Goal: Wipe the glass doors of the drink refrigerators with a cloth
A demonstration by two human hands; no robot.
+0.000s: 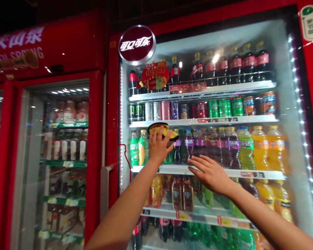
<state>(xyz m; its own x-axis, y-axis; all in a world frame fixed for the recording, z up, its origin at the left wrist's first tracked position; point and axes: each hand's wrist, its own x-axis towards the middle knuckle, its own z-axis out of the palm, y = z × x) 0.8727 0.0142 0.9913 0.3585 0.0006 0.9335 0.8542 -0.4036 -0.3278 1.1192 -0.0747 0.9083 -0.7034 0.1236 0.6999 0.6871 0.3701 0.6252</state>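
Observation:
Against the glass door (177, 119) of a red drinks cooler, my left hand (158, 144) presses a yellow cloth with a dark edge (172, 136). The fingers are spread over the cloth, at the height of the third shelf. Lower and to the right, my right hand (210, 173) is near the same glass, fingers extended and slightly apart, holding nothing. Whether its palm touches the glass cannot be made out. Behind the glass are cola bottles (235, 64), cans (213, 108) and orange drink bottles (261, 147).
A grey door handle (104, 191) stands at the cooler's left edge. Another red cooler (95, 139) with a glass door is on the left. A round sign (137, 45) sits at the upper left of the door. Light strips line both sides inside the glass.

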